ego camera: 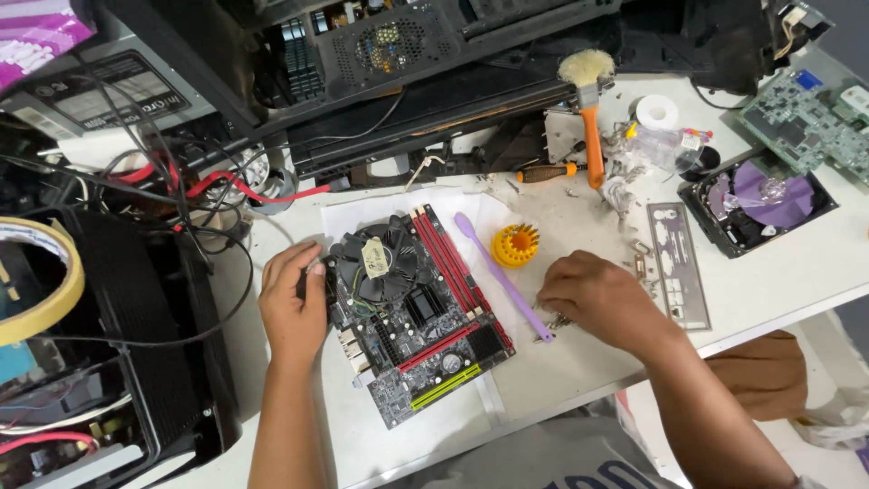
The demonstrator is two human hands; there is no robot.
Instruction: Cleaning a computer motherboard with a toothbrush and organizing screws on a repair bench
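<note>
Motherboard (412, 312) out of case, flat on white paper sheet (362, 217) on bench (778, 281), in front of person; cooler fan (380, 263) and red memory sticks (444, 258) still mounted

Left hand (294, 303) at board's left edge, fingers curled against it, steadying; nothing lifted

Right hand (602, 299) palm down over small screws (554, 323) near purple plastic tool (502, 272); fingers bent, grip hidden, cannot tell if screw pinched

Yellow bit holder (515, 245), orange-handled brush (588, 109), screwdriver (548, 171), metal port shield (679, 263), opened hard drive (756, 199) lie apart

Judgement: board freed, screws loose; stripping of fan and memory not begun
</note>
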